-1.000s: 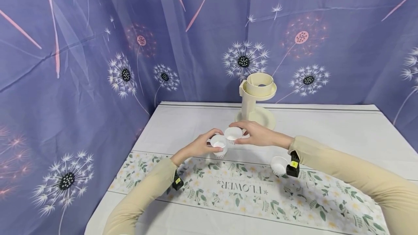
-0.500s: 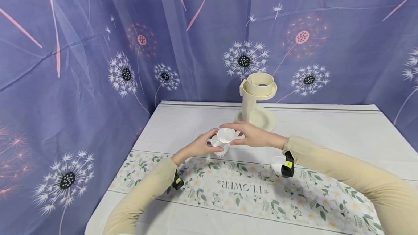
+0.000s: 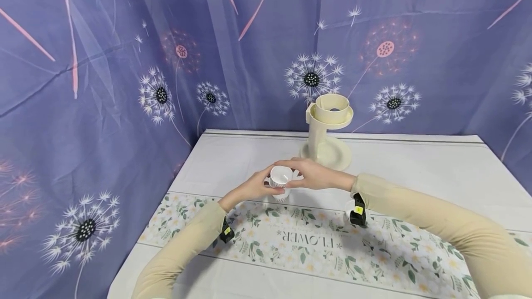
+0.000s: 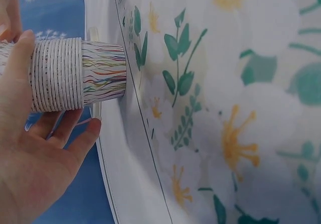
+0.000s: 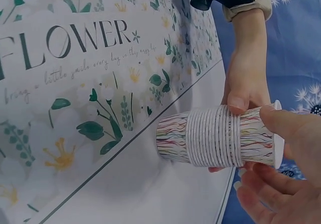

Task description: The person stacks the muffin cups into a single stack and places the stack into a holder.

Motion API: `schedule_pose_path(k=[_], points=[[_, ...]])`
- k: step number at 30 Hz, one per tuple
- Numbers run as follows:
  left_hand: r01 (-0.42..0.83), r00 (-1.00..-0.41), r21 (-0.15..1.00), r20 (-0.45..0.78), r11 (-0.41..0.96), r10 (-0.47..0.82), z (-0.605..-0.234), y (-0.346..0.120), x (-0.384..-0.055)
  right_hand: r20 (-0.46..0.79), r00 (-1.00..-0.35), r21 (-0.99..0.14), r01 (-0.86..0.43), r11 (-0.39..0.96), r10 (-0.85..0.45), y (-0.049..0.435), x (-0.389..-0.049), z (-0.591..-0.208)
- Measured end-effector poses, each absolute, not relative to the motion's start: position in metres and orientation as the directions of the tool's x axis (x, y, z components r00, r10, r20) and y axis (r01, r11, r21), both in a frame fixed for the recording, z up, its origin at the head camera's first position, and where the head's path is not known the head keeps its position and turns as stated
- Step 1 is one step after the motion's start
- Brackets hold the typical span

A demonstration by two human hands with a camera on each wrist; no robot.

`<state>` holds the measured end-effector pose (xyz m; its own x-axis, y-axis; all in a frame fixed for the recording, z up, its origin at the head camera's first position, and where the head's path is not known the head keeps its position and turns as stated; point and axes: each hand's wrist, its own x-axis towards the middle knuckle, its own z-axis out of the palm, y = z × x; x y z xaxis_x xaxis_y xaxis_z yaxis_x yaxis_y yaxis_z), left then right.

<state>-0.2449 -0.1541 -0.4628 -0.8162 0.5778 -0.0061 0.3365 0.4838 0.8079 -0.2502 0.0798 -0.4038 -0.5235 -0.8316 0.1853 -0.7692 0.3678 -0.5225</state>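
Note:
A stack of nested paper cups point(image 5: 213, 136), white with colorful streaks, stands upright on the table. My left hand point(image 3: 252, 185) holds it from the left, thumb and fingers around its rims; in the left wrist view the left hand point(image 4: 37, 158) wraps its upper part. At the top, my right hand point(image 3: 312, 174) pinches the uppermost cup point(image 3: 281, 176) by its sides. The right wrist view has that cup point(image 5: 263, 133) sitting in the stack with its streaked wall still showing above the other rims. The right hand point(image 5: 296, 143) is close to the left.
Behind the hands stands a cream stand point(image 3: 317, 140) with a ring-shaped top point(image 3: 332, 110) and a round base. Another white cup point(image 3: 348, 209) is on the floral tablecloth point(image 3: 307, 243), partly hidden by the right wrist camera point(image 3: 358, 211). A purple curtain point(image 3: 249, 59) backs the table.
My right hand has moved left with its cup, from beside the stack to over it and down into its top. The left hand has kept its place on the stack.

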Motion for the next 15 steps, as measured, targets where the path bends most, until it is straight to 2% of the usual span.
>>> schedule_pose_path(k=[8, 15], points=[[0.326, -0.81, 0.823, -0.012, 0.466, 0.587, -0.4646, -0.1537, -0.2443, 0.119, -0.55, -0.509, -0.749, 0.425, -0.827, 0.0778, -0.2475, -0.4055], [0.383, -0.779, 0.824, 0.045, 0.417, 0.625, -0.4678, -0.1563, -0.2506, 0.096, -0.562, -0.511, -0.736, 0.443, -0.822, 0.0825, -0.2492, -0.4059]])
